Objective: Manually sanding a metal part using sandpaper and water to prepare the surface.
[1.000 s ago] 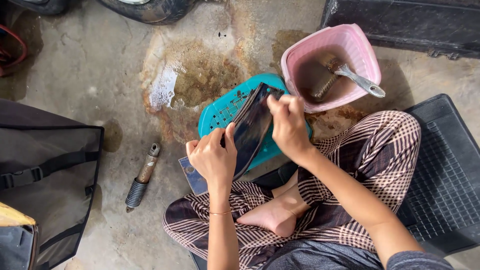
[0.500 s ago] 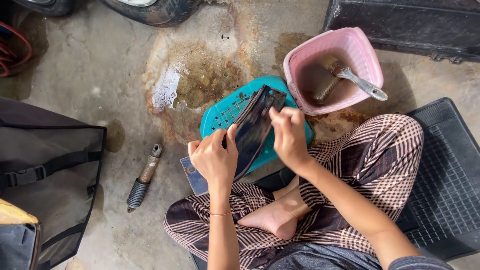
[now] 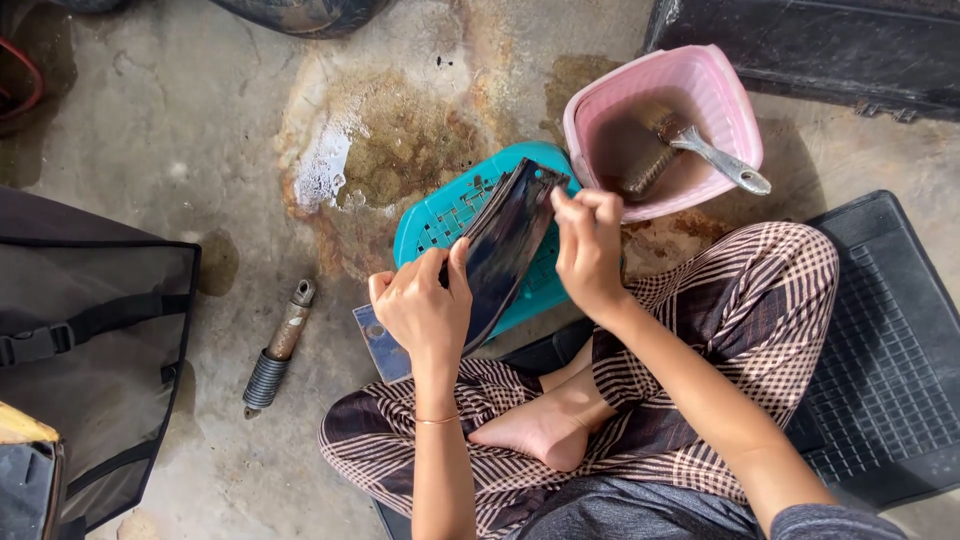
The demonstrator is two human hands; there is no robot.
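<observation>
A stack of thin dark metal plates (image 3: 505,250) is held on edge over a teal plastic basket (image 3: 450,210). My left hand (image 3: 422,308) grips the stack's near end, thumb across its dark face. My right hand (image 3: 588,248) pinches the far top corner of the plates. A pink plastic basin (image 3: 715,95) of murky brown liquid stands just beyond my right hand, with a metal-handled brush (image 3: 700,150) lying in it. I sit cross-legged in checked trousers, one bare foot (image 3: 540,430) showing.
A rusty shock absorber (image 3: 278,348) lies on the stained concrete floor to the left. A black bag (image 3: 90,350) is at the far left. A black rubber mat (image 3: 880,350) lies to the right, and a dark case (image 3: 820,40) at the top right.
My hands and the plates have stayed nearly in place. My right hand's fingers have shifted slightly along the top corner of the stack.
</observation>
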